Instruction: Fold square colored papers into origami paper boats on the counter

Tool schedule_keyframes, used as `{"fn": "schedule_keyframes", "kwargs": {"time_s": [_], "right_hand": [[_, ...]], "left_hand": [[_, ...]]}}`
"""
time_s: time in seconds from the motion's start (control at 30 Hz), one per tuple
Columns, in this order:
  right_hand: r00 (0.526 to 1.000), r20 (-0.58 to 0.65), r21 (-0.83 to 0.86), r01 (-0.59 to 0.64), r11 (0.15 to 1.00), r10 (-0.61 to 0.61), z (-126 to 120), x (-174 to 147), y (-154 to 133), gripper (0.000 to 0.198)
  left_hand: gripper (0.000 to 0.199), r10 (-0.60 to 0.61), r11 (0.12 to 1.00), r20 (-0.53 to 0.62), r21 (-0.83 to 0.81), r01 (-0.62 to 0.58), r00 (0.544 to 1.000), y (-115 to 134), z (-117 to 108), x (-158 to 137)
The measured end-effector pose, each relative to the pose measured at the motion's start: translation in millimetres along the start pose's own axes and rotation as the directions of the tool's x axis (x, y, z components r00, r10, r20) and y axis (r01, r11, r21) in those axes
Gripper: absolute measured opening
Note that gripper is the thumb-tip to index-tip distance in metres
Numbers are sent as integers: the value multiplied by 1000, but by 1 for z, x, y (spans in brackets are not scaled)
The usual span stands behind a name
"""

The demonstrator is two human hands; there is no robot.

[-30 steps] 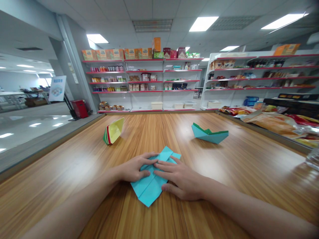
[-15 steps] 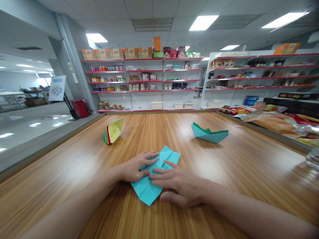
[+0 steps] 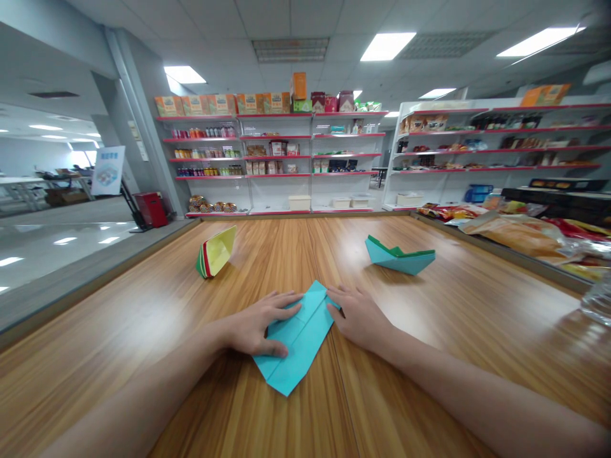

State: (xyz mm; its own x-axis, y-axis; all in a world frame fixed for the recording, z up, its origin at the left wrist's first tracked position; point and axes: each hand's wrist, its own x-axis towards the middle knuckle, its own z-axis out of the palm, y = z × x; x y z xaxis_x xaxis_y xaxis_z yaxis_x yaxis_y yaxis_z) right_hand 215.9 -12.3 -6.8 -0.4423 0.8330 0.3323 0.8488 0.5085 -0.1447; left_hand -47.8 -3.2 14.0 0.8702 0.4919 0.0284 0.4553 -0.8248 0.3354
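A folded sheet of light blue paper (image 3: 305,343) lies slantwise on the wooden table, creased along its length. My left hand (image 3: 260,324) rests on its left side with fingers spread and thumb apart, pressing lightly from above. At the paper's upper right corner, my right hand (image 3: 360,318) touches the edge with its fingertips and thumb, which are apart. Part of that corner is hidden under the fingers. Beyond my left hand sits a yellow, red and green paper boat (image 3: 217,253), tipped on its side. A blue and green paper boat (image 3: 401,257) stands beyond my right hand.
The wooden table (image 3: 157,381) has a raised rim at its far edge. Packaged snacks (image 3: 515,235) lie past the right rim, near a clear plastic object (image 3: 596,302). Stocked shelves (image 3: 277,159) stand behind, and a sign board (image 3: 107,170) is at the left.
My right hand has moved from the paper's middle up and right to its corner. The paper's right side now looks flatter and more uncovered. My left hand has stayed nearly still.
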Motion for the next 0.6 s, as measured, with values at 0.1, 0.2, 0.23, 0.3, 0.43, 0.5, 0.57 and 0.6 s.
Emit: {"fn": "schedule_keyframes", "kwargs": {"time_s": [0.1, 0.2, 0.23, 0.3, 0.43, 0.5, 0.57, 0.6], "right_hand": [[1000, -11, 1, 2, 1000, -2, -1, 0, -2, 36], [999, -50, -8, -9, 1000, 8, -2, 0, -4, 32], [998, -60, -5, -17, 1000, 16, -2, 0, -5, 30], [995, -80, 23, -50, 998, 52, -1, 0, -4, 27], [963, -144, 296, -176, 939, 226, 4, 3, 0, 41], [943, -133, 561, -182, 807, 305, 6, 5, 2, 55], [932, -81, 782, -160, 602, 354, 7, 6, 1, 70], [931, -44, 854, -153, 497, 362, 7, 6, -1, 76]], "left_hand": [[91, -6, 1000, -5, -6, 6, 1000, -1, 1, -1], [91, 0, 1000, -13, -14, 0, 1000, -2, 2, -1], [91, -4, 1000, -15, -16, 4, 1000, -3, 2, -1], [91, -22, 1000, -18, -18, 22, 1000, -3, 3, -1], [89, -66, 998, -26, -9, 65, 998, -2, 6, -1], [89, -88, 996, -34, 0, 88, 996, -2, 8, 0], [90, -118, 993, -48, 7, 118, 992, -2, 11, 1], [90, -131, 991, -57, 9, 132, 990, -2, 12, 1]]}}
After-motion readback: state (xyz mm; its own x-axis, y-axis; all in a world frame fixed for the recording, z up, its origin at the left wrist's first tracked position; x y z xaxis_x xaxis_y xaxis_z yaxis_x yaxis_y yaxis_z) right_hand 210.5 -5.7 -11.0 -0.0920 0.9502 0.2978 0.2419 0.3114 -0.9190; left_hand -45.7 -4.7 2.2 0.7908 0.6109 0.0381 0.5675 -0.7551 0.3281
